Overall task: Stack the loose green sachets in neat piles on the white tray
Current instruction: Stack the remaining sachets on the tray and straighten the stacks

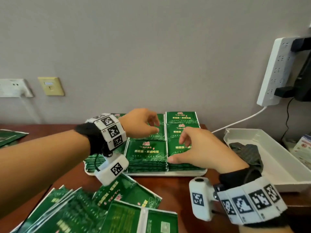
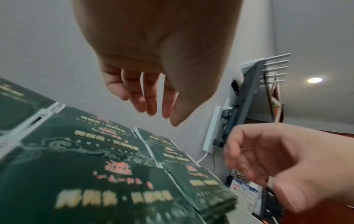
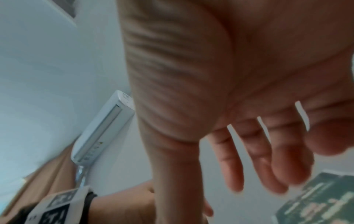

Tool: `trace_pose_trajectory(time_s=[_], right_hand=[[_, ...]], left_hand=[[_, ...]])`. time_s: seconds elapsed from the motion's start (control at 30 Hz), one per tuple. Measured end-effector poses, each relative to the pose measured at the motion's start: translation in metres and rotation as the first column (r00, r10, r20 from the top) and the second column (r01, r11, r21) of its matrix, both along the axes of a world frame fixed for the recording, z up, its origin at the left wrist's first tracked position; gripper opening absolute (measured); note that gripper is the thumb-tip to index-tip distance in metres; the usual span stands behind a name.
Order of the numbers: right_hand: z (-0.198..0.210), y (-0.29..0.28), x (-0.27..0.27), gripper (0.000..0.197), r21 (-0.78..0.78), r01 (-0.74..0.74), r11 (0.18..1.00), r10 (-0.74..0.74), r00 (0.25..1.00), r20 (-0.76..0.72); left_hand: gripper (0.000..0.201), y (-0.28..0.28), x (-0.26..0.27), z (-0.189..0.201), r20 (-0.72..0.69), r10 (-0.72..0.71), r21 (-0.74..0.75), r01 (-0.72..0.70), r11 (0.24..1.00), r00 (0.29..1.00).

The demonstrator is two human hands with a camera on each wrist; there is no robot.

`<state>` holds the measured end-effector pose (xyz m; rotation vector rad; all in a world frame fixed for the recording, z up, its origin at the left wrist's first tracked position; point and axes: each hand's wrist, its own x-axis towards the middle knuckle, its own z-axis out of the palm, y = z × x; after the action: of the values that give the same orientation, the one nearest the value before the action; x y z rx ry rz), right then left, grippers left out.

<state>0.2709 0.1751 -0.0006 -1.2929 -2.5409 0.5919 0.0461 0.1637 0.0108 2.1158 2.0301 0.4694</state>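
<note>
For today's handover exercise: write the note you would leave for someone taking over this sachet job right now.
Left hand: empty, fingers loosely curled, over the back piles.
Right hand: empty, fingers relaxed, over the front right pile; contact unclear.
White tray: holds several neat piles of green sachets in rows.
Loose sachets: scattered on the table nearer you, a few more at the far left.
Done: most stacking. Left: gather the loose ones and add them to the piles.

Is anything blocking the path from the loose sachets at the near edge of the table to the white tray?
Nothing visible on the table does: bare wood separates the loose sachets from the white tray. Above the stacked piles, the left hand and right hand hover, both empty.
</note>
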Motion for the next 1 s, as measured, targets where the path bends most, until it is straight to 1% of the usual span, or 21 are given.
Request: trace_pose_trajectory(time_s=[0.07,0.13,0.23,0.3,0.37,0.4,0.47,0.5,0.53,0.6,0.63,0.7,0.73,0.8,0.9,0.97,1.0], right_hand=[[0.003,-0.015,-0.011,0.049,-0.064,-0.138,0.988,0.139,0.990,0.020],[0.002,-0.032,-0.023,0.047,-0.150,-0.252,0.956,0.267,0.960,0.090],[-0.009,-0.055,-0.042,0.051,-0.291,-0.363,0.885,0.435,0.867,0.242],[-0.023,-0.068,-0.055,0.059,-0.313,-0.411,0.856,0.505,0.793,0.340],[-0.037,-0.077,-0.067,0.066,-0.281,-0.439,0.853,0.521,0.741,0.424],[-0.043,-0.079,-0.070,0.069,-0.259,-0.445,0.857,0.515,0.728,0.453],[-0.049,-0.081,-0.073,0.069,-0.255,-0.425,0.869,0.495,0.725,0.479],[-0.050,-0.081,-0.074,0.064,-0.264,-0.402,0.877,0.481,0.728,0.488],[-0.051,-0.080,-0.074,0.057,-0.266,-0.390,0.882,0.472,0.726,0.500],[-0.051,-0.078,-0.073,0.037,-0.244,-0.403,0.882,0.470,0.719,0.511],[-0.052,-0.076,-0.072,0.030,-0.234,-0.411,0.881,0.472,0.724,0.503],[-0.053,-0.070,-0.068,0.032,-0.234,-0.411,0.881,0.473,0.754,0.457],[-0.055,-0.067,-0.064,0.032,-0.239,-0.404,0.883,0.469,0.779,0.416],[-0.059,-0.062,-0.053,0.026,-0.303,-0.371,0.878,0.451,0.852,0.265],[-0.067,-0.064,-0.036,0.017,-0.440,-0.327,0.836,0.370,0.929,0.012],[-0.073,-0.070,-0.027,0.015,-0.473,-0.298,0.829,0.256,0.955,-0.152],[-0.075,-0.072,-0.024,0.015,-0.487,-0.278,0.828,0.184,0.955,-0.233]], left_hand=[[0.010,-0.032,0.002,0.001,-0.049,-0.032,-0.082,0.028,0.996,0.998],[0.015,-0.065,0.001,-0.004,-0.089,-0.038,-0.156,0.024,0.987,0.995],[0.023,-0.112,-0.009,-0.019,-0.077,-0.018,-0.306,-0.006,0.952,0.997],[0.028,-0.137,-0.022,-0.030,-0.099,0.029,-0.395,-0.066,0.916,0.995],[0.035,-0.160,-0.039,-0.038,-0.142,0.104,-0.435,-0.157,0.887,0.984],[0.043,-0.171,-0.047,-0.040,-0.159,0.144,-0.450,-0.202,0.870,0.977],[0.067,-0.191,-0.062,-0.044,-0.194,0.185,-0.506,-0.260,0.823,0.963],[0.079,-0.200,-0.067,-0.046,-0.206,0.182,-0.542,-0.267,0.797,0.962],[0.082,-0.208,-0.071,-0.048,-0.209,0.169,-0.571,-0.260,0.779,0.963],[0.076,-0.216,-0.076,-0.051,-0.176,0.157,-0.595,-0.232,0.770,0.972],[0.069,-0.218,-0.080,-0.054,-0.133,0.164,-0.593,-0.211,0.777,0.977],[0.050,-0.219,-0.089,-0.060,-0.007,0.188,-0.579,-0.157,0.800,0.982],[0.041,-0.219,-0.094,-0.064,0.063,0.189,-0.566,-0.121,0.816,0.980],[0.029,-0.219,-0.106,-0.071,0.175,0.170,-0.527,-0.054,0.848,0.970],[0.024,-0.220,-0.118,-0.080,0.295,0.133,-0.474,0.024,0.880,0.946],[0.026,-0.221,-0.123,-0.085,0.354,0.126,-0.440,0.047,0.897,0.927],[0.026,-0.222,-0.124,-0.087,0.383,0.123,-0.421,0.055,0.906,0.915]])
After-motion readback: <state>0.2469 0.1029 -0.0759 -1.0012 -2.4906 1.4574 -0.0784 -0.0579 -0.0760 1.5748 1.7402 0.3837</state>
